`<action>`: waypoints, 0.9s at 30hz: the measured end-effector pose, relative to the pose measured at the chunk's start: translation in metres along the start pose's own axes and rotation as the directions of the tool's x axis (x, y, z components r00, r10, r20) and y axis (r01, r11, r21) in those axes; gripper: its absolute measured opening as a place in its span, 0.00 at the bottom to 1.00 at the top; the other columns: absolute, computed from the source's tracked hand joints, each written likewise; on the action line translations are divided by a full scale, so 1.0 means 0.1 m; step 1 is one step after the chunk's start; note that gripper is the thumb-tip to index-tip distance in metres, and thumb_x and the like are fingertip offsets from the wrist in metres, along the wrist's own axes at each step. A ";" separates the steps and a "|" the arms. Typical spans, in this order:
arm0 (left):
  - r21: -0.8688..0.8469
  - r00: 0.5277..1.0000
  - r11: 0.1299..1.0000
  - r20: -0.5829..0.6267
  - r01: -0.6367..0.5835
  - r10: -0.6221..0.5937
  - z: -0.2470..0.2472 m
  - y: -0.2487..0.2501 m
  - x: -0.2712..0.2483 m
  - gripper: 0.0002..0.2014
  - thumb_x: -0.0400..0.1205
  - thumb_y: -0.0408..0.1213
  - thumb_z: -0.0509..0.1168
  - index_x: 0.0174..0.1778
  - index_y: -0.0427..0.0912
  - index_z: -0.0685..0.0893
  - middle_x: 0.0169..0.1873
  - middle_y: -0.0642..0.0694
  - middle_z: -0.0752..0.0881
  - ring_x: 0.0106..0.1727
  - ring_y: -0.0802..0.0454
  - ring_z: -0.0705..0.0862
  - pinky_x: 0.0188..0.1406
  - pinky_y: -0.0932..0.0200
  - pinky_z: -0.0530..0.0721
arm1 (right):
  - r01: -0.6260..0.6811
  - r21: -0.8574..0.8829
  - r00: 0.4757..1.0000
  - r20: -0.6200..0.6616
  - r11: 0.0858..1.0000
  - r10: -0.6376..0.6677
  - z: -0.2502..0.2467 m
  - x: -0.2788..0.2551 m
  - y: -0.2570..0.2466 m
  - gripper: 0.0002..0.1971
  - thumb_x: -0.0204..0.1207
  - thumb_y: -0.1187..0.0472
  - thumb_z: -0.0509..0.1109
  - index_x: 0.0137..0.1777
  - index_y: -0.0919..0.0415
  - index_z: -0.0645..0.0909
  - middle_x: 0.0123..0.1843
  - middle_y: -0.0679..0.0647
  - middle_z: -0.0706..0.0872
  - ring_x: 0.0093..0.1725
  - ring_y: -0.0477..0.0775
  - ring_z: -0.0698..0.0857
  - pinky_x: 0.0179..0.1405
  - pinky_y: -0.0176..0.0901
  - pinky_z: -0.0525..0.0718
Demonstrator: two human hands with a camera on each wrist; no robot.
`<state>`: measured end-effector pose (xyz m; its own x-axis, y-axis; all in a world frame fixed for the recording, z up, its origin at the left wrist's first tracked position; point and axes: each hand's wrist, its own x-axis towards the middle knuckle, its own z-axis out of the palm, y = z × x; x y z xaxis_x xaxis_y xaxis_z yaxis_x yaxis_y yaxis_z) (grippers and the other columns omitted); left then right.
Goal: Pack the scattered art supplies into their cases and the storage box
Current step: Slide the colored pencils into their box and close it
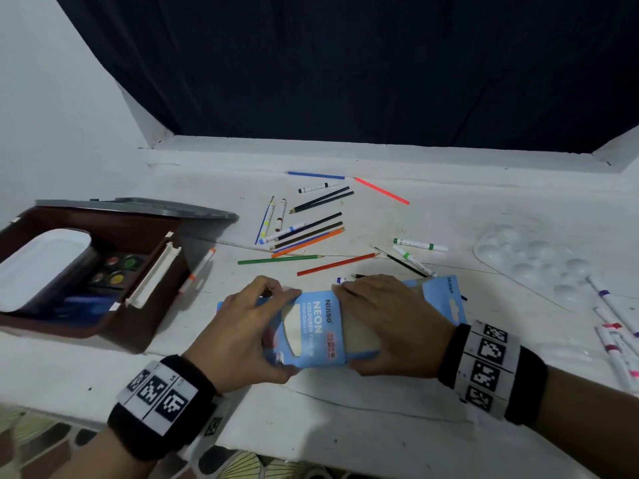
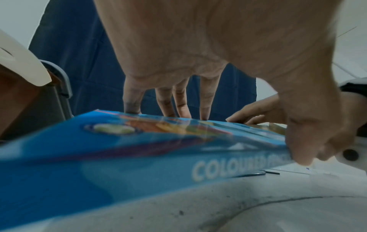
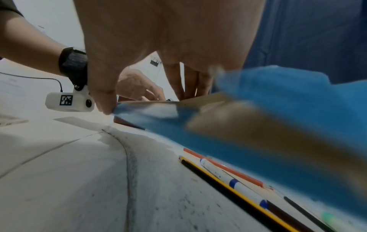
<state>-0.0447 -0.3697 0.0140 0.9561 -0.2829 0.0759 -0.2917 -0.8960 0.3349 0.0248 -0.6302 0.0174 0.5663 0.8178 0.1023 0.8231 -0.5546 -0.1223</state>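
A light blue cardboard pencil case (image 1: 320,328) marked "NEON COLOURED PENCILS" is held just above the white table, near its front edge. My left hand (image 1: 242,331) grips its left end, thumb on the near edge and fingers over the far edge (image 2: 200,109). My right hand (image 1: 383,323) grips the right half, where a brown inner sleeve (image 3: 258,125) shows and the blue flap (image 1: 449,295) stands open. Loose coloured pencils (image 1: 313,242) and markers (image 1: 420,245) lie scattered behind the case. The brown storage box (image 1: 103,326) stands open at the left.
Inside the box are a white tray (image 1: 38,264) and a paint set (image 1: 116,271); its grey lid (image 1: 138,205) leans back. A clear paint palette (image 1: 532,261) sits at the right, with pink and purple markers (image 1: 615,344) by the right edge. An orange-capped marker (image 1: 197,271) lies beside the box.
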 end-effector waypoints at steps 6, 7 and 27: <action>-0.033 1.000 0.999 0.012 0.001 -0.001 -0.01 -0.26 -0.03 0.50 0.58 0.66 0.77 0.76 0.59 0.67 0.61 0.61 0.66 0.59 0.60 0.78 0.56 0.56 0.85 | -0.103 -0.139 0.980 0.153 0.985 0.124 -0.10 0.09 0.05 0.58 0.61 0.21 0.63 0.86 0.49 0.46 0.84 0.52 0.59 0.84 0.55 0.58 0.82 0.72 0.47; -0.040 1.000 0.999 0.005 0.005 -0.005 -0.01 -0.31 -0.04 0.50 0.58 0.66 0.77 0.76 0.59 0.68 0.61 0.61 0.65 0.59 0.60 0.78 0.55 0.58 0.85 | -0.129 -0.175 0.979 0.133 0.976 0.154 -0.13 0.08 0.09 0.58 0.59 0.20 0.62 0.86 0.49 0.51 0.83 0.53 0.63 0.82 0.56 0.61 0.81 0.74 0.50; -0.200 0.983 0.977 0.148 -0.075 0.106 0.01 -0.60 -0.19 0.23 0.86 0.52 0.58 0.78 0.61 0.69 0.63 0.62 0.71 0.50 0.58 0.84 0.56 0.58 0.81 | 0.108 -0.046 0.933 0.348 0.993 -0.085 0.05 0.81 0.02 0.52 0.68 0.52 0.79 0.86 0.57 0.51 0.87 0.57 0.53 0.87 0.56 0.46 0.84 0.48 0.44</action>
<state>-0.0453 -0.3111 -0.0088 0.9054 -0.4236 -0.0293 -0.3511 -0.7858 0.5092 0.0717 -0.5645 0.0202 0.4435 0.8641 -0.2380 0.8803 -0.4698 -0.0654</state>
